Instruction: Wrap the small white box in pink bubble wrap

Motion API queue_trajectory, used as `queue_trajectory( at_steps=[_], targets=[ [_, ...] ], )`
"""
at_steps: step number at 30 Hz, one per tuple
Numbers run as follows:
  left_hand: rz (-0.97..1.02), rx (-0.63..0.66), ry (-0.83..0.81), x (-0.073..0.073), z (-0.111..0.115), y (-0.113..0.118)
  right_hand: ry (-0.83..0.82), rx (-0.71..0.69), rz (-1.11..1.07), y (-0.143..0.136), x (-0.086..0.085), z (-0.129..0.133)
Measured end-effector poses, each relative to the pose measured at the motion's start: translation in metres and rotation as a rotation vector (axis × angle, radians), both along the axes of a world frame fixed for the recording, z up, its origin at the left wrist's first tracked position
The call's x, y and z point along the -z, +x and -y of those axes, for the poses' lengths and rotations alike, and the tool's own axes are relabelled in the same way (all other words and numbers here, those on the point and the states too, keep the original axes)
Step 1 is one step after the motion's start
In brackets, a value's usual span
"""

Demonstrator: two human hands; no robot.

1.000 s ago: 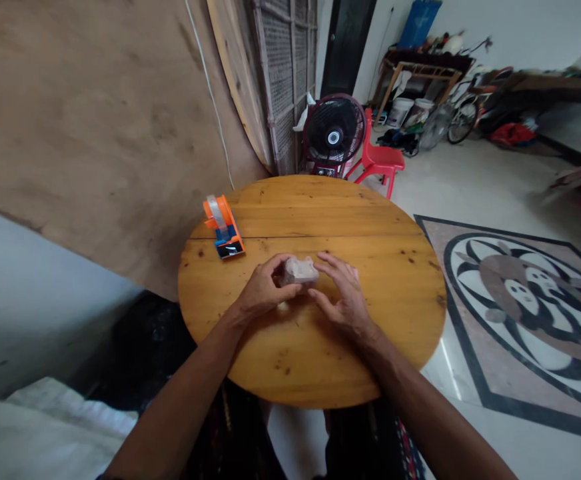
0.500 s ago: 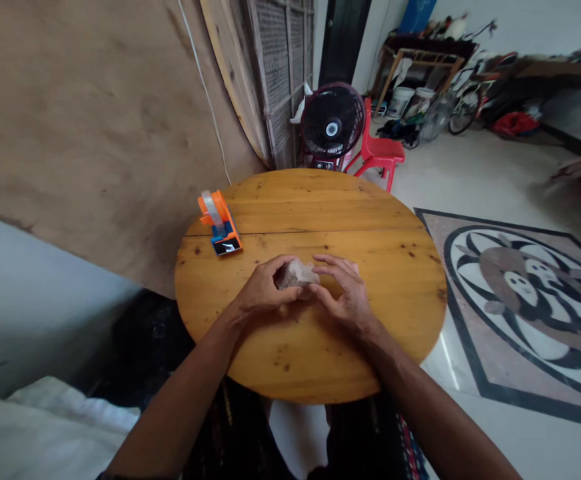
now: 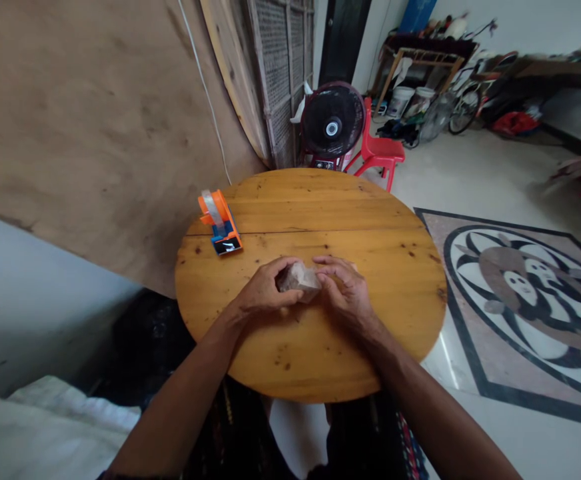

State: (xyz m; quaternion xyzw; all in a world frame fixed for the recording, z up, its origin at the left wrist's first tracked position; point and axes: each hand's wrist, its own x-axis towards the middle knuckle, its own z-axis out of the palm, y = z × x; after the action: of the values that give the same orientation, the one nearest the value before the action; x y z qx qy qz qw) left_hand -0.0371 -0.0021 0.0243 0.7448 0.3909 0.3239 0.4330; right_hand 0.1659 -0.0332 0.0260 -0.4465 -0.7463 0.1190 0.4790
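A small, clear-looking, box-shaped packet with whitish and brownish tones sits between my hands over the middle of the round wooden table. My left hand is wrapped round its left end, thumb along the near side and fingers on the far side. At the packet's right end my right hand closes thumb and forefinger in a pinch on its edge; the other fingers are bent above. What the packet holds is too blurred to make out.
An orange and blue tape dispenser with a roll of tape stands at the table's left. Beyond the far edge are a fan and a red chair. A wooden board leans along the left.
My right thumb and forefinger have come together at the packet's right end, from a more spread pose. More of the packet's right side shows. My left hand has hardly moved.
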Motion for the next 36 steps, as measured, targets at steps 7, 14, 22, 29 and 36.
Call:
queue_trajectory(
  at_steps=[7, 14, 22, 29, 36],
  targets=[
    [0.034, 0.088, -0.005, 0.004, 0.000, -0.001, -0.171, -0.016, -0.194, -0.002, -0.006, 0.003],
    [0.064, 0.096, 0.034, 0.004, 0.003, 0.004, -0.333, -0.096, -0.395, 0.006, -0.018, -0.004],
    [0.072, 0.085, 0.054, -0.004, 0.008, 0.010, -0.439, -0.173, -0.129, 0.015, -0.049, -0.026],
    [0.087, 0.075, 0.107, 0.002, 0.005, 0.009, -0.462, -0.225, -0.333, 0.008, -0.048, -0.054],
    [0.125, 0.107, 0.044, 0.007, 0.003, 0.010, -0.462, -0.245, -0.330, 0.006, -0.059, -0.064]
  ],
)
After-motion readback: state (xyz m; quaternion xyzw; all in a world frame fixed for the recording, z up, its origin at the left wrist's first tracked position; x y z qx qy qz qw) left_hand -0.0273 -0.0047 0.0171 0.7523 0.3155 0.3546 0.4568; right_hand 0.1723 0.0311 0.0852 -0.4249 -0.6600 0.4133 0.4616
